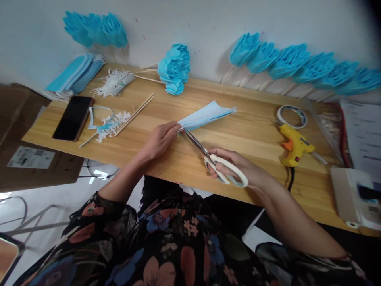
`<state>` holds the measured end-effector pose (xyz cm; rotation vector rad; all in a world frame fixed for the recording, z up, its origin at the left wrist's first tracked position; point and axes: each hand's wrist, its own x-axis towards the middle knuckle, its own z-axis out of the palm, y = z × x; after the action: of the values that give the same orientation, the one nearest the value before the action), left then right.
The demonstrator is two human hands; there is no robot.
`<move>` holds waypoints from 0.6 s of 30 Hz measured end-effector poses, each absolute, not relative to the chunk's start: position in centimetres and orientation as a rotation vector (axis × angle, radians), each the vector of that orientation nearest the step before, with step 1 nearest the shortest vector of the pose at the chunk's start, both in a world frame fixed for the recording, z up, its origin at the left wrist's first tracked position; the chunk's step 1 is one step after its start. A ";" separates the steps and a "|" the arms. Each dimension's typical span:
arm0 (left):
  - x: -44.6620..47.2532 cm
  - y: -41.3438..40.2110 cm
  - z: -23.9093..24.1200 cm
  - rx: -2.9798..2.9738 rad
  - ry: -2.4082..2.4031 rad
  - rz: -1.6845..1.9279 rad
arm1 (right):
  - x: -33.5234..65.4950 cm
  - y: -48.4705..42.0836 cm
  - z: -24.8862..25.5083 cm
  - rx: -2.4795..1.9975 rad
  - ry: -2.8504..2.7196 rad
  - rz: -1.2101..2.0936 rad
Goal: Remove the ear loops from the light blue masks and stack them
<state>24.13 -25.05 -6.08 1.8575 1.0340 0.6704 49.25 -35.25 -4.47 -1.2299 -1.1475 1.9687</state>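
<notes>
Folded blue and white sheet material (208, 115), fanned out at its far end, is pinched at its narrow end by my left hand (164, 139). My right hand (230, 163) is wrapped round the white handles of a pair of scissors (224, 171). The scissors' blades point up and left, with their tips at the narrow end of the folded sheets, close beside my left fingertips. Whether the blades are cutting the material cannot be made out. Both hands are above the front middle of the wooden table (250, 131).
Blue flowers on sticks (290, 59) lean along the wall, with more flowers (175, 69) lying mid-table. Face masks (76, 75), white strips (114, 82), a phone (73, 118) and thin sticks (135, 113) lie left. A yellow glue gun (294, 147) and tape roll (291, 116) lie right.
</notes>
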 end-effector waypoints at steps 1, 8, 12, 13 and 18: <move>24.2 -25.1 -6.1 1.857 1.028 0.674 | 49.3 -35.2 -4.5 -1.248 -1.159 1.973; 24.5 -25.1 -6.1 1.798 0.991 0.701 | 48.9 -34.4 -4.4 -1.303 -1.187 1.986; 24.4 -25.1 -6.4 1.751 0.974 0.711 | 48.8 -34.0 -4.5 -1.294 -1.226 1.945; 24.3 -25.1 -6.5 1.753 0.970 0.712 | 48.8 -33.9 -4.5 -1.287 -1.235 1.939; 24.2 -24.9 -7.0 1.765 0.959 0.719 | 48.7 -33.7 -4.7 -1.278 -1.241 1.931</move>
<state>24.20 -24.94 -7.05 1.7651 0.9588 0.7188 48.67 -33.68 -4.74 -1.2777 -1.2407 1.9306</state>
